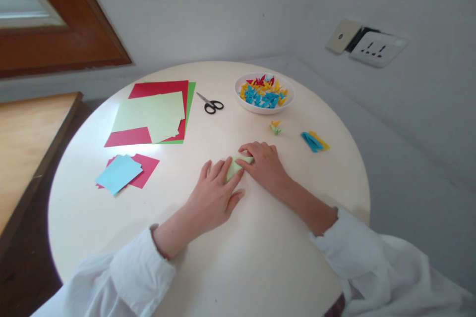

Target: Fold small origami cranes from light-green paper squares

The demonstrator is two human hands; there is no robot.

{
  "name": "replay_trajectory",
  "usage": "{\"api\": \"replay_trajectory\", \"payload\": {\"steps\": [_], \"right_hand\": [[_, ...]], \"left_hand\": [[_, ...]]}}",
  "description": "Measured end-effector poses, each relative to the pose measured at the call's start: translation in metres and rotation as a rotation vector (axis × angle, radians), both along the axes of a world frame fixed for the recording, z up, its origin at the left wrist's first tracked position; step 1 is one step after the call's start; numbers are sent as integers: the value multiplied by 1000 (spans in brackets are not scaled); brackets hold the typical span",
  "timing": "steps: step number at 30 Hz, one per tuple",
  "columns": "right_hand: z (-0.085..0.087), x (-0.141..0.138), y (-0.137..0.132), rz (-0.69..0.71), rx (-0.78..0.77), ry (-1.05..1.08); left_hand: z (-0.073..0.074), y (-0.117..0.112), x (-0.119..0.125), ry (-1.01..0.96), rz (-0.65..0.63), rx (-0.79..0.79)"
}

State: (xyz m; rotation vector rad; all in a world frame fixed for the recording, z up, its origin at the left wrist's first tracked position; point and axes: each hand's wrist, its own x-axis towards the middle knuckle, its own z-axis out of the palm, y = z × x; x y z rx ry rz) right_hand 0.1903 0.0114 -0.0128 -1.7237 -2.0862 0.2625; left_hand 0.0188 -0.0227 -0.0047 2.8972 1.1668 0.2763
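A small light green folded paper (238, 164) lies on the round cream table (260, 257), between both hands. My left hand (213, 197) rests flat beside it, fingers stretched out, fingertips on the paper's left edge. My right hand (265, 162) lies over the paper's right end, fingers curled and pressing it down. Both sleeves are white.
Large red, green and pale green sheets (152, 111) lie at the far left, smaller blue and red sheets (121, 172) nearer. Black scissors (210, 103) sit beside a white bowl (264, 93) of folded coloured pieces. Loose folded pieces (314, 141) lie to the right. A wall socket (377, 48) is behind.
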Motion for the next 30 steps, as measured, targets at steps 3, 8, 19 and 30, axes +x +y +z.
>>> {"api": "replay_trajectory", "payload": {"steps": [3, 8, 19, 30], "right_hand": [[-2, 8, 1, -29, 31, -18], [-6, 27, 4, -75, 47, -7], [-3, 17, -39, 240, 269, 46], [-3, 13, -44, 269, 179, -43]], "left_hand": [[-1, 0, -1, -15, 4, 5], [-3, 0, -1, -21, 7, 17], [-4, 1, 0, -6, 17, 38], [-3, -11, -13, 7, 61, 71]]}}
